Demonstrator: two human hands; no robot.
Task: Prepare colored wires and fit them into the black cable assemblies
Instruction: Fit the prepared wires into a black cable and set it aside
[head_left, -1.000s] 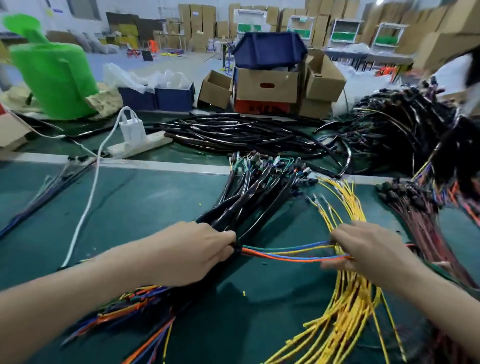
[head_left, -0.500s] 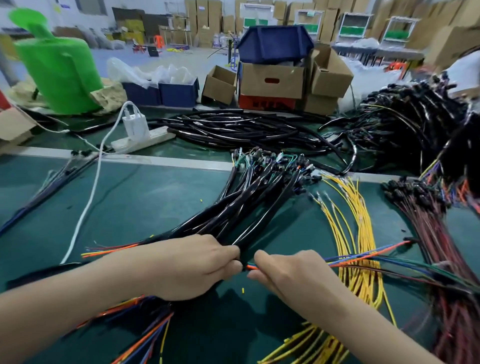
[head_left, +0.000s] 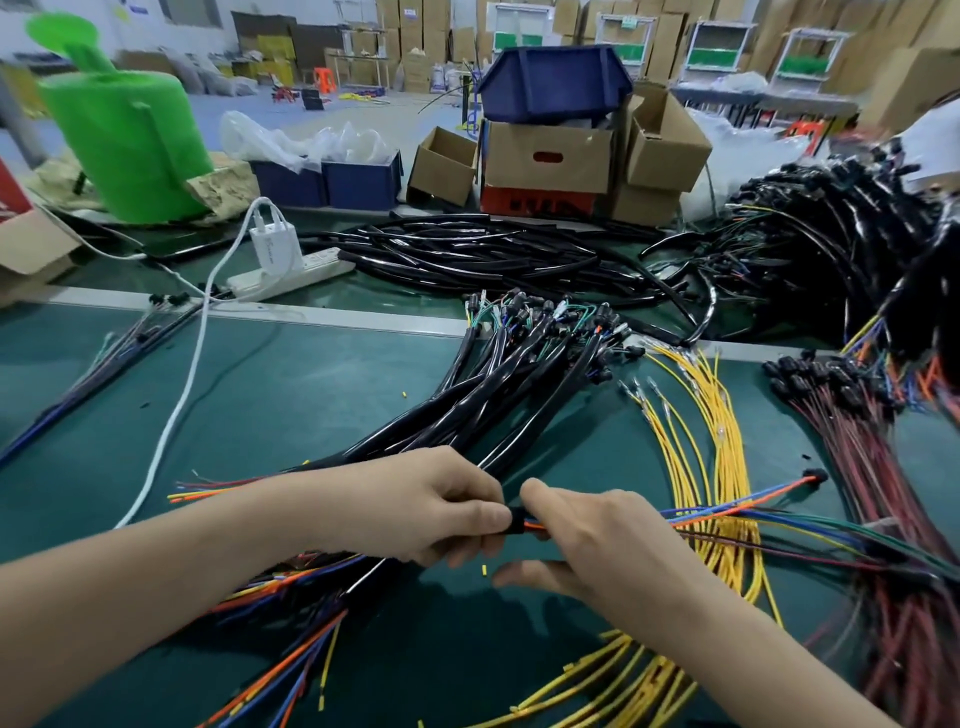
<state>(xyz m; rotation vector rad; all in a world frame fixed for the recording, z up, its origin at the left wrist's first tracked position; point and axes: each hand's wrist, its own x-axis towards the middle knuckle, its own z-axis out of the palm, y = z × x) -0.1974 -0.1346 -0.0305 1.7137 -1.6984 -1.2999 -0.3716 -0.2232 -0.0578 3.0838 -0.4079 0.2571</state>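
As the two hands meet low over the green mat (head_left: 311, 395), the left hand (head_left: 426, 512) is clenched round the near end of one black cable assembly (head_left: 517, 522), fingers curled under its sleeve. Hard against it, the right hand (head_left: 597, 540) grasps a small bunch of colored wires (head_left: 727, 512) right at the sleeve's mouth. The forefinger lies along the top, the other fingers are wrapped over the wires, and the thumb sticks out free underneath.

The wires I can make out are orange and blue, thin and glossy. They trail off to the right across the mat to a small black connector (head_left: 815, 475).

Behind the left hand, a bundle of black cable assemblies (head_left: 519, 395) fans away toward the far edge. These are shiny black tubes with short coloured leads and plugs at their far ends.

Yellow wires (head_left: 722, 431) lie just to the right, crossing beneath the held bunch, with dark red wires (head_left: 872, 467) beyond them. Loose orange and blue wire ends (head_left: 291, 587) poke out beneath the left forearm.
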